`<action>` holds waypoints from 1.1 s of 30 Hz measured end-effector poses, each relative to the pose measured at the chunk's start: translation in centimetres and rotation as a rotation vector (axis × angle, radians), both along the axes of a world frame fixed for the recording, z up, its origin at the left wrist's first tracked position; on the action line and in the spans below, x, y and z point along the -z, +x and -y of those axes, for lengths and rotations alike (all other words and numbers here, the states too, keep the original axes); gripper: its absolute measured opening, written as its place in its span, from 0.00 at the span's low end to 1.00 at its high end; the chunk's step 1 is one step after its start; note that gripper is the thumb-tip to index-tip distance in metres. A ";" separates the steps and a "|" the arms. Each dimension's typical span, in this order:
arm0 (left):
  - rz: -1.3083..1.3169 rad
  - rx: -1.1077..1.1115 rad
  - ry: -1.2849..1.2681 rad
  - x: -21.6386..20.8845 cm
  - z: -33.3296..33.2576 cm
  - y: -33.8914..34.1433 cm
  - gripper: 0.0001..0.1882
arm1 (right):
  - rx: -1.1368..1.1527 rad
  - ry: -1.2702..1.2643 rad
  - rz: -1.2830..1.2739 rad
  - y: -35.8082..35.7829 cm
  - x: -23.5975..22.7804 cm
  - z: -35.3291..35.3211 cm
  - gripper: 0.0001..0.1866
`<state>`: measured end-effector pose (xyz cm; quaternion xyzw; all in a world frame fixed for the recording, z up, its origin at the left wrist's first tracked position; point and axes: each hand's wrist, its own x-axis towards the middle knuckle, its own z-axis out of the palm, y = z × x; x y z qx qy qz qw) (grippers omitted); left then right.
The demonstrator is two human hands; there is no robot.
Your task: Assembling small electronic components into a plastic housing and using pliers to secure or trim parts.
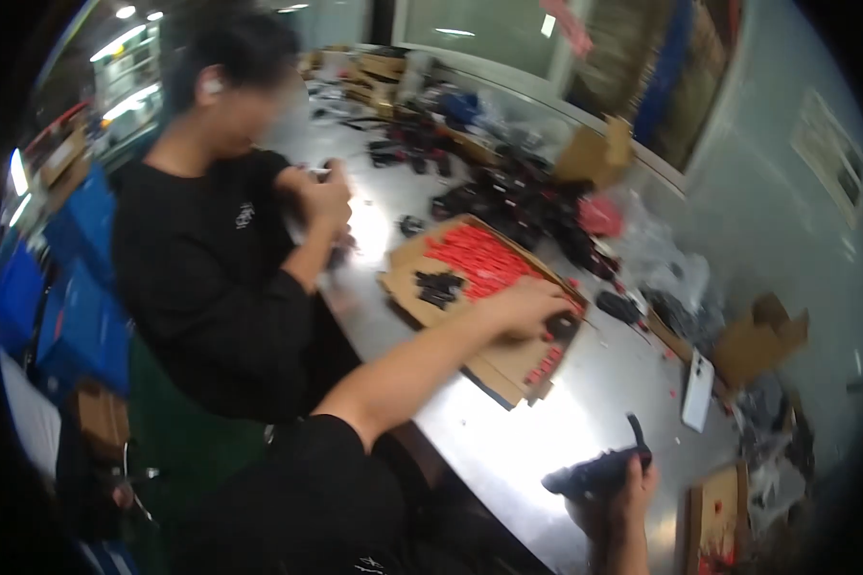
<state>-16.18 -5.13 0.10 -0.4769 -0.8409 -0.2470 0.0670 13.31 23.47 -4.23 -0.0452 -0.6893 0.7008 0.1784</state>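
Note:
My left arm stretches across to a shallow cardboard box, and my left hand is over its right side, fingers curled downward. A dark rounded piece shows just below the fingertips; whether it is gripped is hidden by blur. Many small red parts fill the far side of the cardboard box, beside a small heap of black parts. At the lower right, my right hand is closed around a long black device with a thin strap-like piece sticking up from it.
A person in black stands at the left, both hands raised round a small object. Black devices pile up along the back of the metal table. A white phone, clear plastic bags and another cardboard box lie at the right.

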 end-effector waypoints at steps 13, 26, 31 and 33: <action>1.153 -0.230 0.852 -1.4 0.0 -2.3 0.26 | -0.037 0.096 0.005 0.2 -1.2 0.9 0.12; 0.838 0.398 0.548 -0.3 -5.4 6.0 0.23 | 0.047 0.065 0.048 -0.3 0.1 0.6 0.09; 0.479 0.492 0.442 -1.1 -7.3 14.6 0.13 | -0.024 0.065 0.021 0.1 0.7 -0.1 0.06; 0.470 0.479 0.433 -0.6 -7.3 14.8 0.12 | -0.010 0.199 -0.086 0.1 0.6 0.0 0.08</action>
